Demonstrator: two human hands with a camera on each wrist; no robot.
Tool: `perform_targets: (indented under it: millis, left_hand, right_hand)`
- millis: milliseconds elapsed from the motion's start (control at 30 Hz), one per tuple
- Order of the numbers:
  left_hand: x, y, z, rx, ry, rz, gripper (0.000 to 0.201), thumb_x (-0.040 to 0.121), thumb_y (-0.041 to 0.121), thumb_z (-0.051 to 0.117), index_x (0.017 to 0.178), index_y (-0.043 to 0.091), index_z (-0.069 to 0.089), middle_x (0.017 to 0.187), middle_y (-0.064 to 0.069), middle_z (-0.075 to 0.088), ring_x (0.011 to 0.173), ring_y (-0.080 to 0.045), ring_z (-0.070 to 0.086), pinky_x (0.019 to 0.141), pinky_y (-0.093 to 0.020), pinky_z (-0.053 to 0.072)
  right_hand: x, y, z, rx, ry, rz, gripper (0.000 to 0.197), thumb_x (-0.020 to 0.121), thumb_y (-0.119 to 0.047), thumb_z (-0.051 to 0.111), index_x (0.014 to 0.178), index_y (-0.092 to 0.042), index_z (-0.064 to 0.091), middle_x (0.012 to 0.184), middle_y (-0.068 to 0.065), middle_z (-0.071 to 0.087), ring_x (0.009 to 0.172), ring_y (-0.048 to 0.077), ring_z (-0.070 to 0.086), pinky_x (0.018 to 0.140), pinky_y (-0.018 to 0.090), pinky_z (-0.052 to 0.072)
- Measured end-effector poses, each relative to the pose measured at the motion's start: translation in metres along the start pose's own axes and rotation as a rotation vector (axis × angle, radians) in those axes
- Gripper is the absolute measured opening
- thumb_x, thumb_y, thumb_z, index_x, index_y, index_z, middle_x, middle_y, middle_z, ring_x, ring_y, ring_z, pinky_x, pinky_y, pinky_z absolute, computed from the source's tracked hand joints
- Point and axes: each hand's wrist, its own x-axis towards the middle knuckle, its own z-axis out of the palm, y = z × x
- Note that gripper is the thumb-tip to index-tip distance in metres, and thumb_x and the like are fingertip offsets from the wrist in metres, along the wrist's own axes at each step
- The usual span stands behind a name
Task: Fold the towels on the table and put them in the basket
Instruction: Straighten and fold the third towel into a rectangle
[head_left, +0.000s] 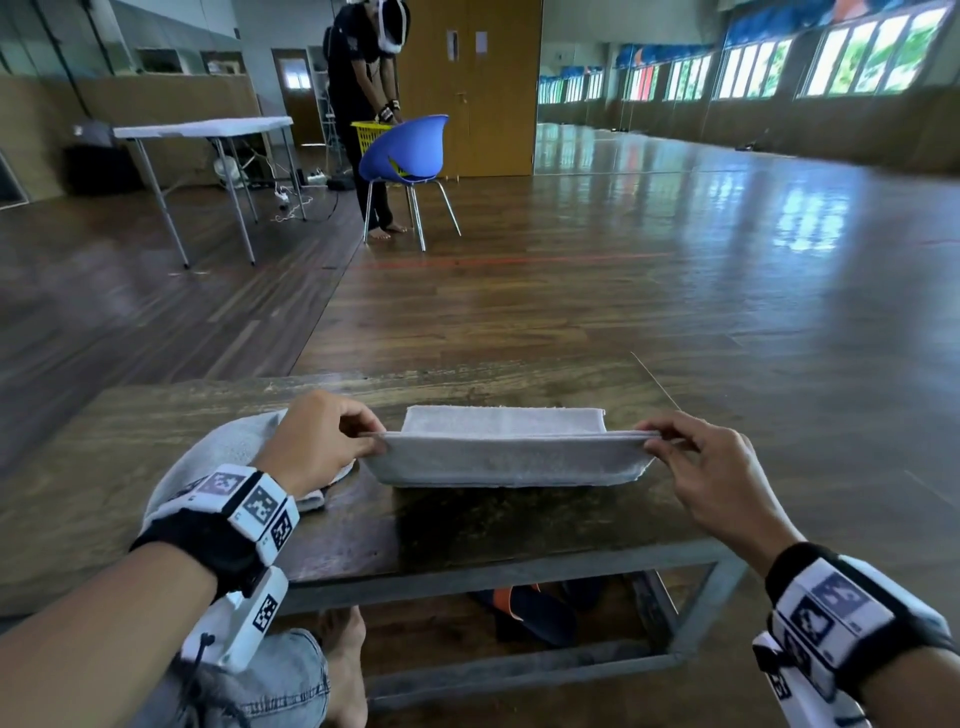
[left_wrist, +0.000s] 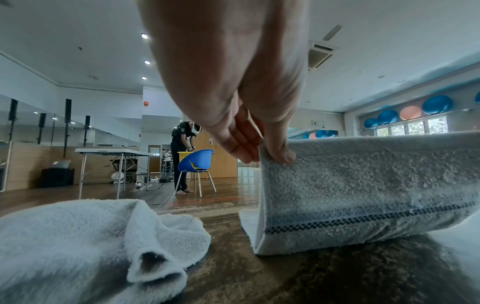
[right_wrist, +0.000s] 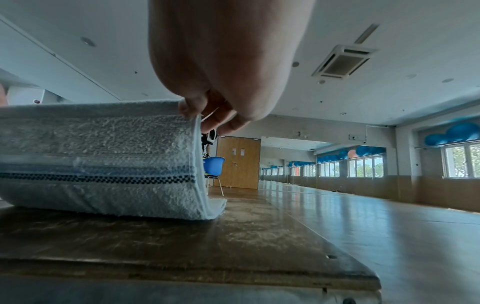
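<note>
A pale grey towel (head_left: 511, 457) with a dark checked stripe (left_wrist: 363, 218) lies partly folded on the low wooden table (head_left: 493, 519). Its near half is lifted off the tabletop while its far half lies flat. My left hand (head_left: 358, 434) pinches the lifted left corner between thumb and fingers (left_wrist: 279, 153). My right hand (head_left: 662, 439) pinches the right corner (right_wrist: 193, 112). A second, crumpled white towel (head_left: 218, 457) lies on the table under my left wrist (left_wrist: 91, 242). No basket of mine is in view.
The table's right end (right_wrist: 337, 273) and front edge are close. Beyond the table is bare wooden floor (head_left: 623, 286). Far back, another person (head_left: 363, 78) bends over a yellow basket (head_left: 370, 136) beside a blue chair (head_left: 410, 150) and a white folding table (head_left: 208, 127).
</note>
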Motion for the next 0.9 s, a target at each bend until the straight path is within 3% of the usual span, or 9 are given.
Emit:
perform_targets:
  millis: [133, 333, 400, 467, 533, 633, 733, 800, 900]
  left_hand:
    - [0.002, 0.002, 0.002, -0.014, 0.000, 0.026, 0.009, 0.073, 0.010, 0.086, 0.078, 0.014, 0.079, 0.073, 0.001, 0.075, 0.072, -0.017, 0.071, 0.070, -0.029, 0.058]
    - [0.011, -0.003, 0.006, -0.007, -0.006, 0.069, 0.006, 0.082, 0.020, 0.080, 0.077, 0.022, 0.077, 0.071, 0.005, 0.073, 0.069, -0.017, 0.068, 0.065, -0.031, 0.053]
    - [0.015, -0.008, 0.010, -0.024, 0.011, 0.076, 0.013, 0.086, 0.020, 0.076, 0.075, 0.027, 0.074, 0.072, 0.008, 0.073, 0.070, -0.012, 0.068, 0.065, -0.025, 0.053]
    - [0.020, -0.014, 0.014, -0.066, -0.014, 0.029, 0.016, 0.090, 0.021, 0.072, 0.077, 0.029, 0.074, 0.073, 0.008, 0.074, 0.071, -0.010, 0.069, 0.065, -0.024, 0.053]
    - [0.025, -0.020, 0.016, -0.108, -0.154, -0.049, 0.016, 0.093, 0.022, 0.069, 0.079, 0.025, 0.076, 0.075, 0.005, 0.076, 0.074, -0.015, 0.072, 0.068, -0.027, 0.057]
    - [0.030, -0.031, 0.018, -0.183, -0.444, -0.163, 0.014, 0.092, 0.019, 0.068, 0.083, 0.020, 0.078, 0.079, 0.003, 0.077, 0.078, -0.013, 0.073, 0.071, -0.024, 0.058]
    - [0.037, -0.038, 0.018, -0.302, -0.629, -0.272, 0.010, 0.084, 0.020, 0.073, 0.080, 0.015, 0.080, 0.083, -0.002, 0.078, 0.076, -0.012, 0.074, 0.067, -0.022, 0.059]
    - [0.044, -0.041, 0.019, -0.301, -0.689, -0.306, 0.012, 0.078, 0.025, 0.076, 0.081, 0.014, 0.081, 0.086, -0.005, 0.078, 0.075, -0.013, 0.074, 0.065, -0.021, 0.058]
    - [0.060, -0.044, 0.028, -0.227, -0.633, -0.302, 0.006, 0.080, 0.019, 0.078, 0.081, 0.013, 0.080, 0.083, -0.008, 0.077, 0.070, -0.014, 0.071, 0.065, -0.024, 0.059]
  right_hand:
    - [0.007, 0.002, -0.004, -0.002, -0.010, -0.007, 0.031, 0.091, -0.004, 0.070, 0.096, -0.035, 0.073, 0.082, -0.027, 0.071, 0.077, -0.003, 0.067, 0.065, 0.004, 0.044]
    - [0.022, 0.014, -0.004, -0.013, -0.023, 0.014, 0.030, 0.095, -0.011, 0.067, 0.086, -0.040, 0.067, 0.080, -0.019, 0.068, 0.064, 0.004, 0.060, 0.055, 0.009, 0.042]
    - [0.029, 0.020, -0.002, 0.045, -0.037, 0.065, 0.026, 0.097, -0.014, 0.064, 0.088, -0.038, 0.066, 0.081, -0.012, 0.070, 0.066, 0.011, 0.061, 0.063, 0.024, 0.050]
    - [0.035, 0.022, -0.001, 0.108, -0.097, 0.140, 0.021, 0.100, -0.013, 0.059, 0.091, -0.031, 0.065, 0.080, 0.001, 0.072, 0.070, 0.027, 0.063, 0.069, 0.041, 0.054]
    - [0.042, 0.023, -0.002, 0.137, -0.189, 0.218, 0.016, 0.101, -0.010, 0.058, 0.090, -0.020, 0.065, 0.077, 0.010, 0.069, 0.070, 0.028, 0.061, 0.073, 0.055, 0.057]
    - [0.050, 0.028, -0.009, 0.231, -0.445, 0.397, 0.012, 0.098, -0.005, 0.060, 0.088, -0.008, 0.065, 0.071, 0.007, 0.061, 0.062, 0.018, 0.060, 0.064, 0.043, 0.056]
    - [0.055, 0.029, -0.014, 0.212, -0.693, 0.523, 0.011, 0.100, -0.010, 0.060, 0.096, -0.003, 0.067, 0.077, 0.009, 0.070, 0.066, 0.021, 0.068, 0.061, 0.034, 0.057]
    - [0.058, 0.030, -0.009, 0.169, -0.699, 0.527, 0.011, 0.100, -0.012, 0.059, 0.099, -0.005, 0.068, 0.080, 0.008, 0.073, 0.067, 0.021, 0.070, 0.060, 0.031, 0.058]
    - [0.063, 0.037, 0.008, 0.084, -0.544, 0.500, 0.011, 0.101, -0.013, 0.059, 0.095, -0.008, 0.066, 0.080, 0.009, 0.073, 0.062, 0.019, 0.072, 0.055, 0.030, 0.057]
